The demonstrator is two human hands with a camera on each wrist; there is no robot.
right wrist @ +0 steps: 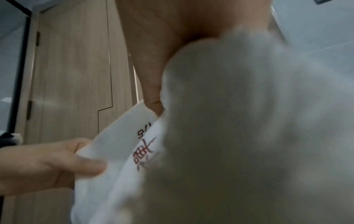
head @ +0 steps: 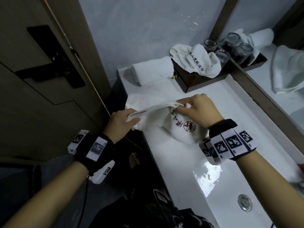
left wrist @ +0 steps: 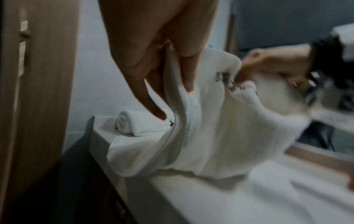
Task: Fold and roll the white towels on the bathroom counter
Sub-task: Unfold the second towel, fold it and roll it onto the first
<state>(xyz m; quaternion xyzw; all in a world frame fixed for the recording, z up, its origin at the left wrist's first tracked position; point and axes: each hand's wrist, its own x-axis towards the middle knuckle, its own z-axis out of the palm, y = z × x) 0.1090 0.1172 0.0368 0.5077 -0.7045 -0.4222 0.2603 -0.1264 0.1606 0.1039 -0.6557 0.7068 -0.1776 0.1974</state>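
Note:
A white towel (head: 177,129) with dark red embroidered characters hangs between my hands just above the white counter (head: 185,163). My left hand (head: 126,120) pinches its near-left edge, seen close in the left wrist view, where the towel (left wrist: 220,128) drapes down from my left hand (left wrist: 172,68). My right hand (head: 194,106) pinches the opposite corner of the same edge. In the right wrist view the towel (right wrist: 239,136) fills most of the picture and my left hand (right wrist: 63,163) grips its far side. A rolled white towel (head: 153,70) lies at the counter's far left corner.
A dark wooden tray (head: 195,76) at the back holds a crumpled printed towel (head: 197,60) and upturned glasses (head: 222,55). A mirror (head: 279,63) runs along the right. The sink drain (head: 245,202) is near right. A wooden door (head: 41,71) stands left.

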